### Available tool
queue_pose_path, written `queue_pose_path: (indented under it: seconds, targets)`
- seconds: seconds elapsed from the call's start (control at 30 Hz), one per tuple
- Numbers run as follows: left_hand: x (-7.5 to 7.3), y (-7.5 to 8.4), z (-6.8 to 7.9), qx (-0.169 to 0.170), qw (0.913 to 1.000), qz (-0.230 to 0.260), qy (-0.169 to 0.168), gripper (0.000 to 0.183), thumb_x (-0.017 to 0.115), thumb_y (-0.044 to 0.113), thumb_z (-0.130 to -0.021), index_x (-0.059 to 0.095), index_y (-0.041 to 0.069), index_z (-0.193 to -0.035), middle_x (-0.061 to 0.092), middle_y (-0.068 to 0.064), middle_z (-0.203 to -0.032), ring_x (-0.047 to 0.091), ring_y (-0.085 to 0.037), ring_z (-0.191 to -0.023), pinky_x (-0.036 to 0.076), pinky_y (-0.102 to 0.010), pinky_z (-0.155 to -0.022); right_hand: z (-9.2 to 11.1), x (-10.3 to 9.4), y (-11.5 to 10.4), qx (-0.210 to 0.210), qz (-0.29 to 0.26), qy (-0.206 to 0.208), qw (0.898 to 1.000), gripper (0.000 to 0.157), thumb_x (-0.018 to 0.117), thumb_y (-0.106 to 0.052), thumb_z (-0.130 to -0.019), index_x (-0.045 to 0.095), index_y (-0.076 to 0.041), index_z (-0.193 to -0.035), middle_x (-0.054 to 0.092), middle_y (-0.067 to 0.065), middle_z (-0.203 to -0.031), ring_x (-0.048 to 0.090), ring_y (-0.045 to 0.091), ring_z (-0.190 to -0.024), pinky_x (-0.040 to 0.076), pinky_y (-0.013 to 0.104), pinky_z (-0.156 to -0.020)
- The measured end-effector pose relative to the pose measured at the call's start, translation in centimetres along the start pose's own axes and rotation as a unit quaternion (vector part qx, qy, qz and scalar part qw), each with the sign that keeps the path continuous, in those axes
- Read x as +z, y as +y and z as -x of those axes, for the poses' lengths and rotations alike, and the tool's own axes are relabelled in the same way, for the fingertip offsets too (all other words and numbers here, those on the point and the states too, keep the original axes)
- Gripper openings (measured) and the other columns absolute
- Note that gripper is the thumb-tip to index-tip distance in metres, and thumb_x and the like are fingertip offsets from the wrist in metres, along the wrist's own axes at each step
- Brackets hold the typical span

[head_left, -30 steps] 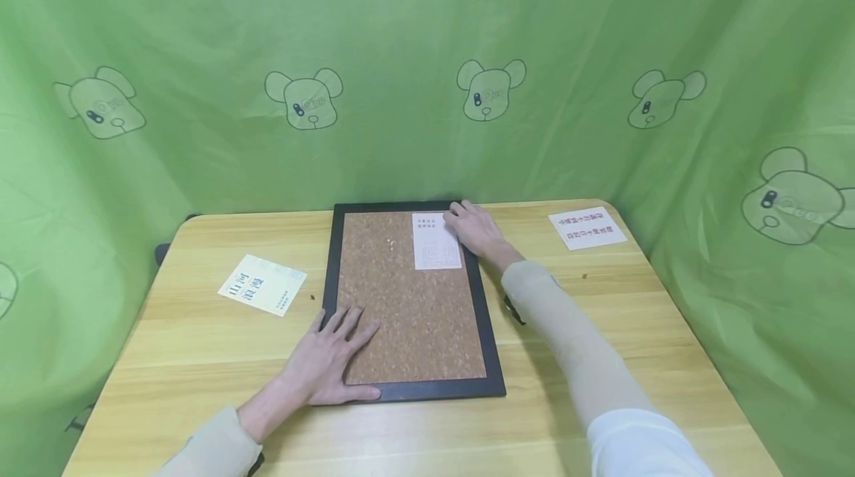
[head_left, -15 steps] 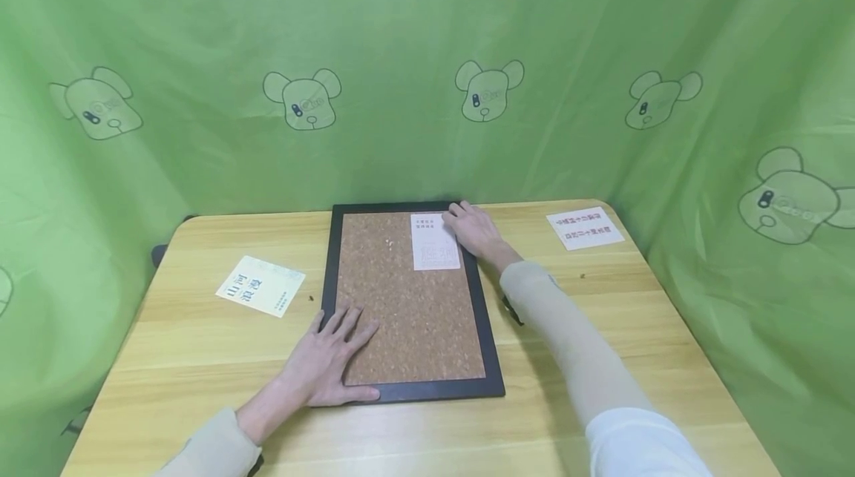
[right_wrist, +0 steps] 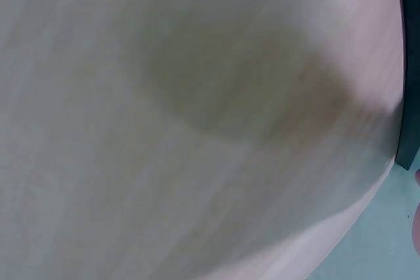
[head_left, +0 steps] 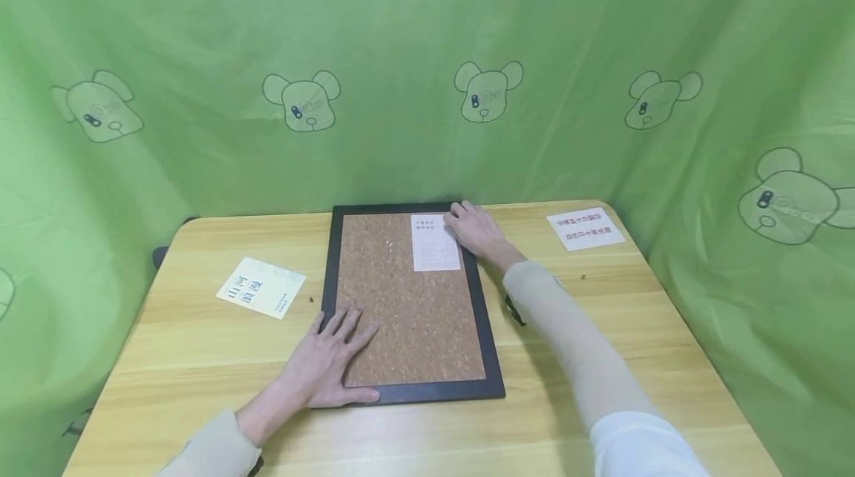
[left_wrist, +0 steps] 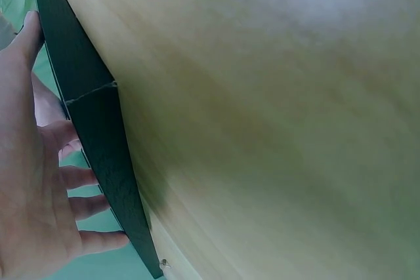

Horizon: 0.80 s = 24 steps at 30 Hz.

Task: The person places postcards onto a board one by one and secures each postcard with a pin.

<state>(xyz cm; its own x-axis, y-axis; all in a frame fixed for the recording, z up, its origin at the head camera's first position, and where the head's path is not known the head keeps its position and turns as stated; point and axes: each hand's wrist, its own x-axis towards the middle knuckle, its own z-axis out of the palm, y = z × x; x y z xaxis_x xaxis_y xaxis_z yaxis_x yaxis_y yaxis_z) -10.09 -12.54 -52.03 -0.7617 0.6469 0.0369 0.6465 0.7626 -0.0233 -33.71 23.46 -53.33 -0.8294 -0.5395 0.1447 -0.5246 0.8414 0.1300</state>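
Note:
A black-framed cork board (head_left: 409,329) lies flat on the wooden table. My left hand (head_left: 327,362) rests on its near left corner, fingers spread over frame and cork, thumb along the near edge. From the side in the left wrist view, my left hand (left_wrist: 39,162) reaches over the dark frame (left_wrist: 98,129). At the board's far right corner, my right hand (head_left: 474,228) has bent fingers right at the upper right corner of a white printed card (head_left: 436,251) on the cork. Whatever sits under those fingertips is hidden; I cannot tell if they pinch anything.
To the left of the board lies a card with blue lettering (head_left: 260,286); far right, another bears red lettering (head_left: 585,229). Small dark specks dot the table (head_left: 601,358). A green curtain (head_left: 401,143) encloses the back and sides.

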Motion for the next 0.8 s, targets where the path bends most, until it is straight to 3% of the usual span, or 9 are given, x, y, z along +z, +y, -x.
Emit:
queue_pose_path:
  seconds: [0.8]
  targets:
    - [-0.01, 0.03, 0.02, 0.001, 1.0000, -0.007, 0.005, 0.109, 0.049, 0.097, -0.080, 0.045, 0.024, -0.162, 0.047, -0.020, -0.164, 0.046, -0.043, -0.151, 0.045, -0.067, -0.117, 0.00, -0.43, -0.24, 0.007, -0.013, -0.012, 1.000, 0.035, 0.050, -0.037, -0.111, 0.070, -0.009, -0.120, 0.064, 0.013, -0.122, 0.058, 0.029, -0.108, 0.056, 0.044, -0.093]
